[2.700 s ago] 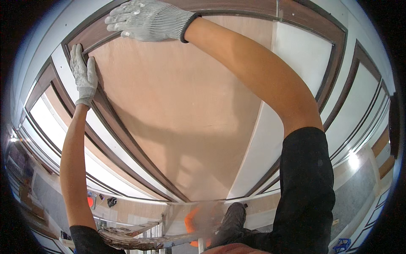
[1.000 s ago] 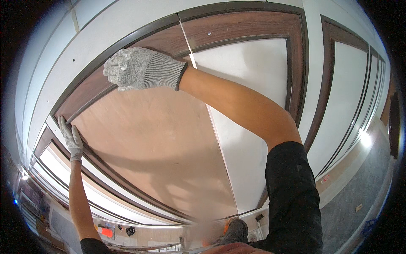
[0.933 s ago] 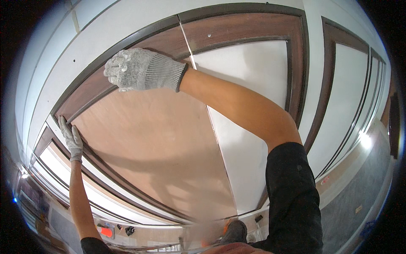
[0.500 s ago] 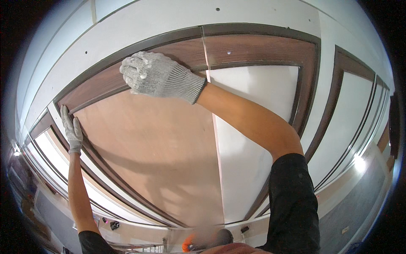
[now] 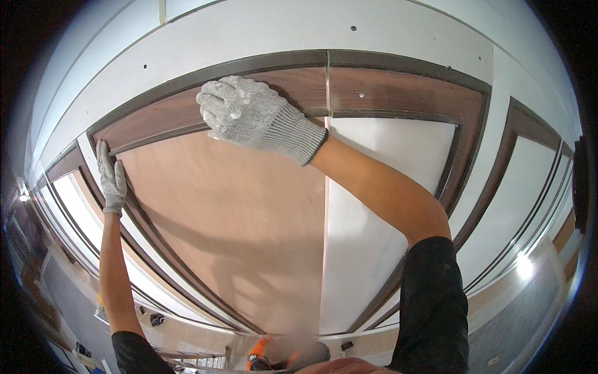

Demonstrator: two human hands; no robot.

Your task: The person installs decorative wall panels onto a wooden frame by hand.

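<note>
No lettering, label, brand, number or sign legible anywhere in view.
</note>
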